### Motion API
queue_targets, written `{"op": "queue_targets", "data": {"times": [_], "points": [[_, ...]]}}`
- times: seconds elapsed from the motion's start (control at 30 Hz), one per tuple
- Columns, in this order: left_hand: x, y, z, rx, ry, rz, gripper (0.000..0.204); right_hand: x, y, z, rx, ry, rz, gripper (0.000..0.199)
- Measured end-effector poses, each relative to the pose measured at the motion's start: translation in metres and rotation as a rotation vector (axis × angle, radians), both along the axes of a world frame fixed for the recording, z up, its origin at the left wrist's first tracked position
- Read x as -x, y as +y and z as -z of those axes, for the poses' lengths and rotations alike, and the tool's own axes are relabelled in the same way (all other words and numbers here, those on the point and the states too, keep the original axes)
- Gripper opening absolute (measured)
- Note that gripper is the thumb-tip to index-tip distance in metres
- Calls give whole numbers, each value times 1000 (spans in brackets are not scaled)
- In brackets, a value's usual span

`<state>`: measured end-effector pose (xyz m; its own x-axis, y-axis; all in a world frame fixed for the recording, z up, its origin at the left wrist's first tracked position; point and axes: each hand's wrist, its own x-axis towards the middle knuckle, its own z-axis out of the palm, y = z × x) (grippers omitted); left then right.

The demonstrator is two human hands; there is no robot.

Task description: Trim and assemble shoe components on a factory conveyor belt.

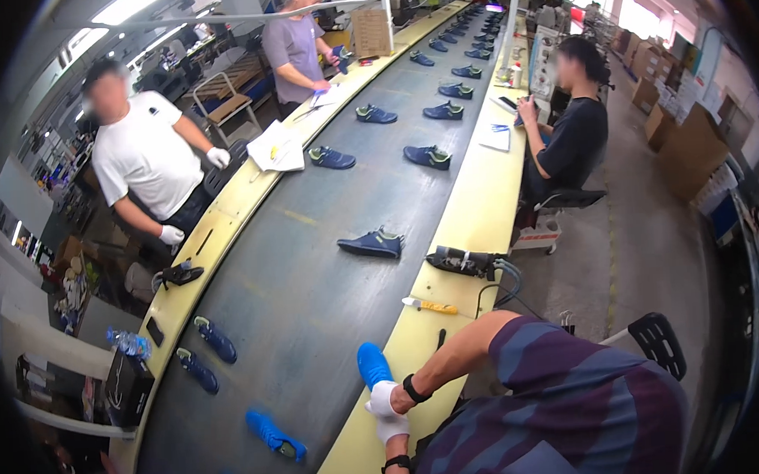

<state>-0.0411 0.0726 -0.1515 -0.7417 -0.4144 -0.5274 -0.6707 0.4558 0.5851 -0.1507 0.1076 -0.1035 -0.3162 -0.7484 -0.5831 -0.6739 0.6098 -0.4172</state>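
A bright blue sneaker (pixel 373 363) is held over the near yellow ledge of the conveyor, its toe pointing away from my hands. My right hand (pixel 382 397), in a white glove, is closed around its heel end. Just below, my left hand (pixel 392 426), also white-gloved, is closed against the same end; its fingers are partly hidden. Near the hands on the ledge lie a yellow-handled cutter knife (pixel 432 305) and a thin black tool (pixel 441 338). A black cylindrical tool with hoses (pixel 464 261) rests farther along.
On the grey conveyor belt (pixel 272 315) stand another blue sneaker (pixel 276 435), a navy pair (pixel 205 353) and several navy shoes farther up. A person in white gloves (pixel 148 155) stands across the belt; another sits (pixel 571 124) on my side. A black chair (pixel 657 343) is at right.
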Motion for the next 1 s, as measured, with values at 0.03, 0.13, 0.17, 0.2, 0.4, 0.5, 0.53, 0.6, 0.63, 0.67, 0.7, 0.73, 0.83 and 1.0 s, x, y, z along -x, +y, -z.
{"op": "queue_targets", "data": {"times": [0.03,0.13,0.17,0.2,0.4,0.5,0.53,0.6,0.63,0.67,0.7,0.73,0.83,1.0], "points": [[6,6,-3,-18,9,19,67,-1,3,1,50,-15,27,52],[-24,-9,12,-68,19,60,67,5,18,-11,208,86,-202,44],[-16,-9,9,-82,22,82,67,3,22,-9,293,84,-190,38],[-11,-2,6,-94,24,115,67,2,27,0,380,86,-167,33],[6,-3,1,-158,-2,166,68,-1,29,7,366,7,30,31],[28,-1,-12,-184,-19,182,68,2,26,14,344,37,-19,30],[30,0,-12,-192,-25,189,68,4,28,16,337,65,-61,30],[25,-2,-13,-209,-33,177,68,1,25,13,307,51,-53,28],[28,-1,-12,-218,-36,170,68,0,24,12,273,39,-44,27],[26,1,-15,-229,-38,164,68,-2,25,12,273,41,-46,27],[32,2,-16,-241,-39,156,68,-5,27,12,314,89,-98,26],[33,1,-18,-252,-41,146,68,-7,28,12,355,136,-152,25],[20,-4,-14,-287,-55,90,69,-13,17,-10,148,32,-314,29],[24,5,-17,-339,-67,144,69,-36,13,81,277,361,-190,16]]}}
